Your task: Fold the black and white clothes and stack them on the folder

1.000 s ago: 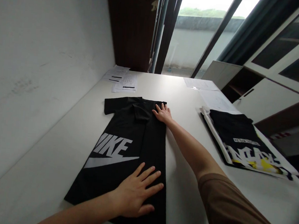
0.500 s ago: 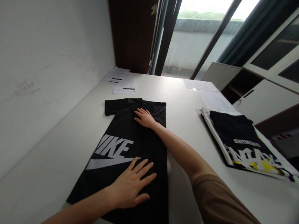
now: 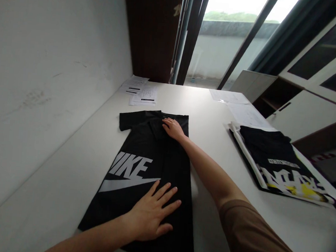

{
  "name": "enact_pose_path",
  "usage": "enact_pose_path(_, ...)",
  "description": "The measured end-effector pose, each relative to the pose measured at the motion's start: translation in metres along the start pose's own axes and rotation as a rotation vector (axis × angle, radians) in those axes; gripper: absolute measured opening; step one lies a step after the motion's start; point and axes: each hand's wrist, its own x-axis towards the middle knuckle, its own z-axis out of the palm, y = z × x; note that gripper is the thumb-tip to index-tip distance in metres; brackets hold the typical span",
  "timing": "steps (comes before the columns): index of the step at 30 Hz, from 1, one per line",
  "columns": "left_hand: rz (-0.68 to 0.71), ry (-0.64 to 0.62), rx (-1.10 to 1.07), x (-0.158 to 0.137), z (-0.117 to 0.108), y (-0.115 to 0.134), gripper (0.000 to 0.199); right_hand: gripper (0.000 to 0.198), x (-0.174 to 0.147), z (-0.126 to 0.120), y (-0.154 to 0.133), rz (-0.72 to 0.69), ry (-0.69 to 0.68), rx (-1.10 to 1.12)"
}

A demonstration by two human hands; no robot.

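A black T-shirt (image 3: 143, 143) with a large grey "NIKE" print and swoosh lies on the white table, its right side folded inward lengthwise. One short sleeve sticks out at the upper left. My left hand (image 3: 152, 214) rests flat on the lower part of the shirt, fingers spread, just below the swoosh. Near the collar end, my right hand (image 3: 173, 128) lies on the folded-over part, palm down with its fingers extended. Neither hand grasps the cloth.
Folded shirts (image 3: 275, 161), black and white with a yellow print, lie stacked on the right of the table (image 3: 68, 164). Papers (image 3: 143, 94) lie at the far left, and more sheets (image 3: 245, 110) at the far right. A wall (image 3: 58, 74) borders the left side.
My right hand has slid a little to the right across the upper part of the shirt. My left hand stays on the lower part. The view has shifted slightly.
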Motion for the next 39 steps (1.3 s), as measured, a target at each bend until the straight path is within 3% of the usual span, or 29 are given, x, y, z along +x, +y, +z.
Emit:
enact_pose_path(5, -0.009, 0.002, -0.009, 0.001, 0.001, -0.001, 0.07, 0.063, -0.013, 0.005, 0.02, 0.016, -0.084, -0.141)
enact_pose_path(16, 0.016, -0.018, -0.016, 0.0, 0.002, 0.007, 0.071, 0.068, -0.015, 0.0, 0.011, 0.016, -0.144, -0.172)
enact_pose_path(24, 0.028, -0.013, -0.022, -0.002, -0.001, 0.006, 0.07, 0.059, -0.028, -0.007, -0.001, 0.077, 0.108, -0.169)
enact_pose_path(31, -0.01, -0.011, -0.02, -0.006, -0.006, 0.003, 0.07, 0.054, -0.031, -0.02, 0.017, 0.223, 0.253, -0.146)
enact_pose_path(39, -0.064, 0.01, 0.03, -0.007, -0.009, -0.006, 0.073, 0.048, -0.036, -0.019, 0.069, 0.402, 0.193, -0.158)
